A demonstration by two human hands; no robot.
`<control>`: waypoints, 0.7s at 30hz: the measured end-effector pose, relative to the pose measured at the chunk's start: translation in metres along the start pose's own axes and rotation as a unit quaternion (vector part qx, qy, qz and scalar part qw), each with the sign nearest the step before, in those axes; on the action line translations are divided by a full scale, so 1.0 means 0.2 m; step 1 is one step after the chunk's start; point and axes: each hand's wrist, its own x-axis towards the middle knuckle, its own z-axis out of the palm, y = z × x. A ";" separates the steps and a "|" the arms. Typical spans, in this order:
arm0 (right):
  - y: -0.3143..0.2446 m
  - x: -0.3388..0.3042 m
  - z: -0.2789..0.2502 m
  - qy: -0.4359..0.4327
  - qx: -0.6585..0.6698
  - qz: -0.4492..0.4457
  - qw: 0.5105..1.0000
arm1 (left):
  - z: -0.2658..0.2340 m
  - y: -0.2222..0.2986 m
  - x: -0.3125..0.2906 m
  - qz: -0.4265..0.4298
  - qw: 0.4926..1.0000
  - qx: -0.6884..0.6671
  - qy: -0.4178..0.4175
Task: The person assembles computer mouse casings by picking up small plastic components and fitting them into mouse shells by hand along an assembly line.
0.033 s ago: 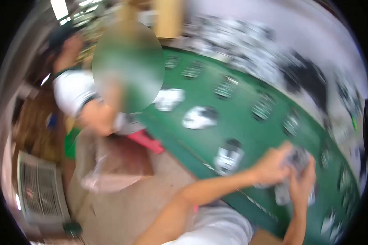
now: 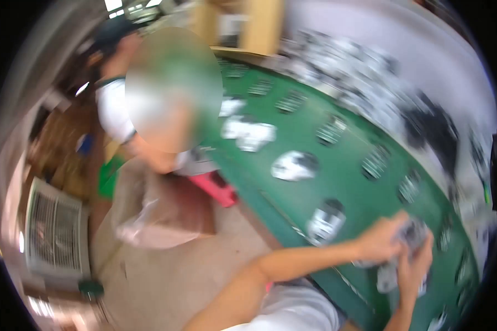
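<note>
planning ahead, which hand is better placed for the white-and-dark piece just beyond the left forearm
Probably the left hand: it is nearer the white-and-dark piece; the right hand is farther. Both hold a rounded grey piece.

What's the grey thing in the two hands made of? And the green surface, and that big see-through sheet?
Grey thing: maybe metal or plastic; it looks grey, but blur leaves it open.
Green surface: perhaps rubber or plastic, since it's smooth and evenly coloured.
See-through sheet: probably thin plastic film, wrinkly with pale shiny patches.
</note>
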 end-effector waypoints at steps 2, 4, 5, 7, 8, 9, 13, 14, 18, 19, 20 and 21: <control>0.20 -0.08 -0.12 -0.016 -0.028 0.048 0.998 | 0.10 -0.01 -0.01 0.028 0.999 0.040 -0.003; -0.09 -0.06 -0.13 0.002 -0.136 0.053 0.989 | 0.14 0.03 -0.04 0.012 1.000 0.012 0.008; -0.12 -0.05 -0.11 -0.003 -0.131 0.026 0.991 | 0.12 0.08 -0.05 0.016 1.000 -0.007 0.023; -0.14 -0.06 -0.12 -0.011 -0.166 0.003 0.986 | 0.11 0.06 -0.06 0.057 0.997 0.000 0.055; -0.15 -0.05 -0.11 -0.009 -0.168 -0.010 0.986 | 0.11 0.07 -0.05 0.069 0.996 0.004 0.062; -0.16 -0.05 -0.11 -0.014 -0.152 0.000 0.988 | 0.10 0.08 -0.06 0.053 0.997 -0.011 0.059; -0.12 -0.05 -0.10 -0.006 -0.132 0.002 0.991 | 0.11 0.10 -0.05 -0.010 0.999 -0.020 0.047; -0.11 -0.05 -0.10 0.001 -0.148 -0.011 0.989 | 0.12 0.08 -0.04 -0.006 0.999 -0.021 0.045; -0.14 -0.08 -0.13 -0.025 -0.128 0.050 0.990 | 0.12 0.04 -0.02 0.050 0.997 -0.052 0.014; -0.14 -0.09 -0.17 -0.020 -0.130 0.054 0.990 | 0.11 0.05 -0.02 0.066 0.994 -0.084 -0.017; -0.13 -0.11 -0.21 -0.067 0.014 0.077 0.995 | 0.10 0.07 -0.02 0.067 0.993 -0.089 -0.022; -0.11 -0.14 -0.25 -0.112 0.158 0.098 0.976 | 0.09 0.09 -0.02 0.061 0.987 -0.140 -0.047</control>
